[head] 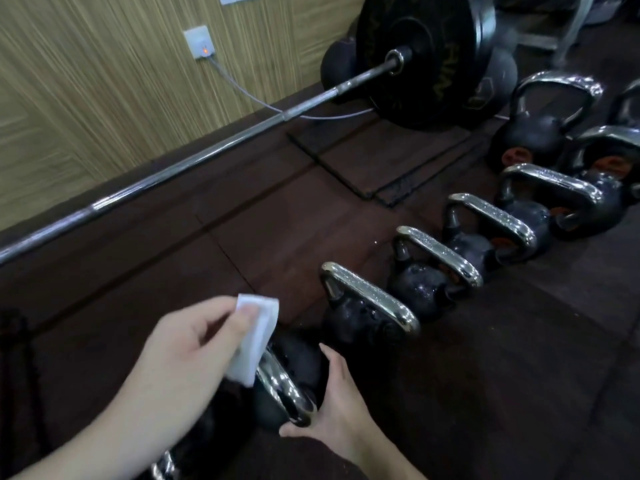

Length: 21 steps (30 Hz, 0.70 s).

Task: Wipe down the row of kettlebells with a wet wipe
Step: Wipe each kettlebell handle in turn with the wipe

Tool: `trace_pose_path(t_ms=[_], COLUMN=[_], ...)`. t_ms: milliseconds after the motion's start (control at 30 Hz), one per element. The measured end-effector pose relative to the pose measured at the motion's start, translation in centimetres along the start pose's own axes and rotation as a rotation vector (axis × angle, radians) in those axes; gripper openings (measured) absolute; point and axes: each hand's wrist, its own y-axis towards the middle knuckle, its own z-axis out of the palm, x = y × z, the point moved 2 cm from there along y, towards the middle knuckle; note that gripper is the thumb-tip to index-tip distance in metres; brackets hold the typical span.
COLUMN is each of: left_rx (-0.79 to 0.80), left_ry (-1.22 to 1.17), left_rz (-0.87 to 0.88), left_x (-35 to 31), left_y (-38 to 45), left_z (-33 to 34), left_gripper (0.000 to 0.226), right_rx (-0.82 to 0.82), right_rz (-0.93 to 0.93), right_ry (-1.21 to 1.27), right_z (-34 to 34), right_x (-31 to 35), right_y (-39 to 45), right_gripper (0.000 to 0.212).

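A row of black kettlebells with chrome handles runs from the lower middle to the upper right over the dark floor. My left hand point(180, 344) pinches a folded white wet wipe point(256, 336), which hangs against the far end of the nearest kettlebell's chrome handle point(280, 386). My right hand point(337, 400) cups the near side of that kettlebell's body, fingers spread along it. The kettlebell beyond it point(360, 313) glistens with droplets. Another chrome handle point(164, 467) peeks out under my left forearm.
A long barbell point(221, 147) with a black plate point(422, 57) lies along the wood-patterned wall. A wall socket point(199, 41) with a cable sits above it. Larger kettlebells point(543, 123) stand at the far right. A dark rope point(17, 341) lies at the left edge.
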Motion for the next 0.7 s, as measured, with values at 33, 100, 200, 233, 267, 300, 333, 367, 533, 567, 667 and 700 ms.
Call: trace_pose_path(t_ms=[33, 100, 200, 233, 267, 300, 333, 367, 533, 567, 667, 700], left_rx=[-0.02, -0.007, 0.087, 0.131, 0.188, 0.254, 0.324, 0.4, 0.483, 0.466, 0.574, 0.659], left_ry=[0.033, 0.12, 0.141, 0.171, 0.221, 0.288, 0.366, 0.448, 0.854, 0.93, 1.095, 1.121], left_rz=[0.063, 0.173, 0.362, 0.438, 0.501, 0.547, 0.573, 0.593, 0.848, 0.89, 0.776, 0.634], left_x=[-0.6, -1.3, -1.7, -1.4, -0.9, -0.2, 0.5, 1.1, 1.0, 0.5, -1.6, -2.0], left_y=[1.4, 4.6, 8.5, 9.5, 10.4, 11.1, 11.6, 11.9, 10.9, 10.8, 11.9, 12.8], left_z=[0.1, 1.1, 4.5, 6.0, 7.8, 9.4, 11.0, 12.5, 17.2, 17.6, 18.7, 19.1], left_gripper=[0.033, 0.036, 0.027, 0.029, 0.031, 0.034, 0.036, 0.039, 0.05, 0.042, 0.04, 0.042], right_rx=[0.022, 0.032, -0.122, -0.238, -0.383, -0.495, -0.555, -0.558, -0.297, -0.282, -0.276, -0.28], right_rz=[-0.002, -0.005, 0.052, 0.076, 0.087, 0.082, 0.072, 0.064, 0.076, 0.087, 0.11, 0.127], right_ry=[0.015, 0.032, -0.039, -0.023, 0.014, 0.049, 0.069, 0.075, 0.039, 0.051, 0.108, 0.128], right_z=[-0.2, -1.6, -5.1, -6.1, -7.3, -8.4, -9.3, -10.0, -11.5, -11.4, -11.1, -11.1], right_x=[0.0, -0.4, -2.4, -3.5, -4.7, -5.5, -6.1, -6.2, -6.0, -5.9, -5.8, -5.9], right_y=[0.0, 0.0, -0.4, -0.5, -0.5, -0.4, -0.1, 0.2, 2.6, 2.9, 3.1, 3.1], right_gripper=[0.145, 0.13, 0.072, 0.057, 0.051, 0.051, 0.057, 0.069, 0.113, 0.11, 0.106, 0.106])
